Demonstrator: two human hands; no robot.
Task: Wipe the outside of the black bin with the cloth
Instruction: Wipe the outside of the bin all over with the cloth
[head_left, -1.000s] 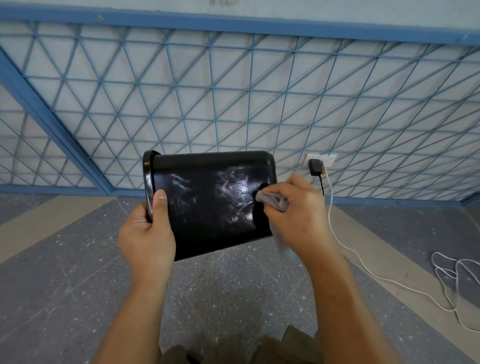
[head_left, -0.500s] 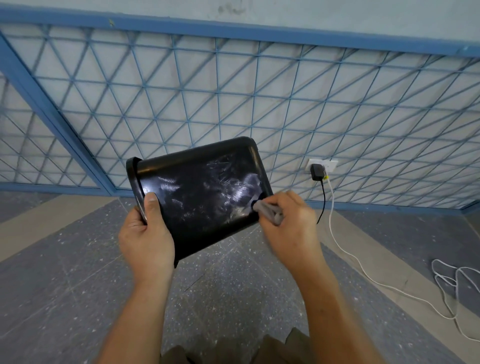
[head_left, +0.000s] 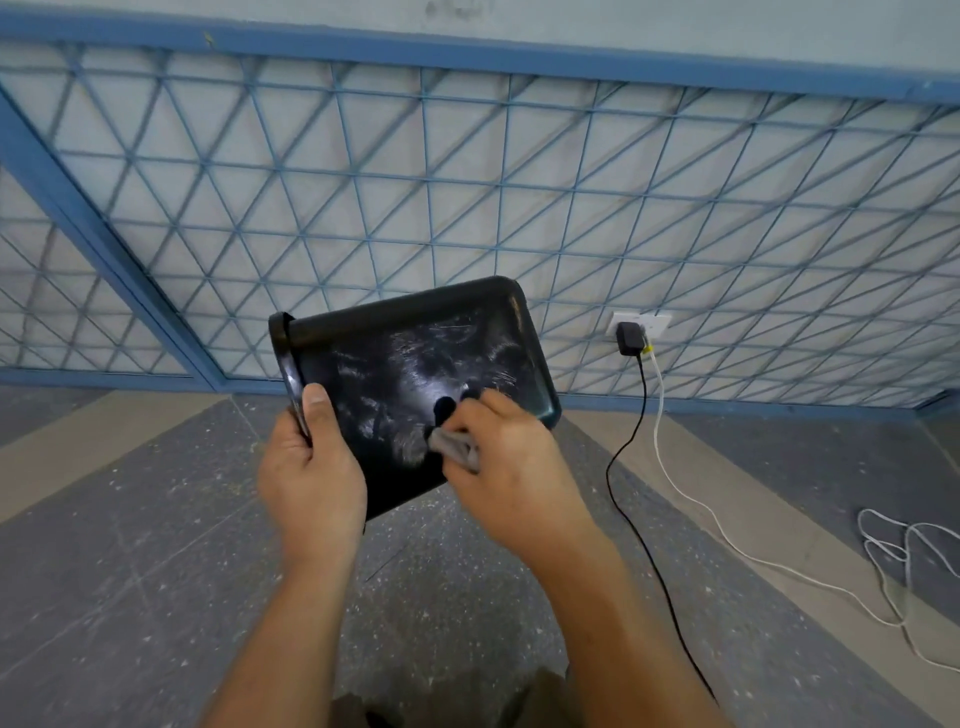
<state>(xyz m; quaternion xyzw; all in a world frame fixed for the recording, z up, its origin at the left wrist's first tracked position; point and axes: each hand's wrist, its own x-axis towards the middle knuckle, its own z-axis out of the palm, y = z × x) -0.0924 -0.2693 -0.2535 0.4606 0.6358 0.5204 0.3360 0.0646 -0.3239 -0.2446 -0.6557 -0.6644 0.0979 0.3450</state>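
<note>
A: Quick one. We have the black bin in the air on its side, mouth end at the left hand, base end up past the right hand's knuckles.

B: Left grip? We see the thumb laid flat on the outer wall just inside the rim. The other fingers are behind the rim, hidden, so we judge they are wrapped round it.

A: Agreed. The right hand is curled tight on a bunched grey cloth, which is pressed to the wall under the fingertips. The hand is blurred.

B: Risks. First, we have one hand on one edge. A hard push from the cloth side could lever the bin round the thumb and twist it loose.

A: The wall looks glossy too, so the thumb may slide. If the bin drops, it lands on the floor below both wrists.

B: Second, the cloth is a small wad with only a bit showing beside the fingers. We think it could squirm out, and then bare knuckles rub and smear the wall.

A: Third is coverage. Pale streaks lie beyond the fingertips toward the base. The face turned away from us is unseen, so we could call it done too soon.

B: The black cable and white cable?

A: They lie outboard of the right hand, well apart. Low risk, we'd say.
</note>
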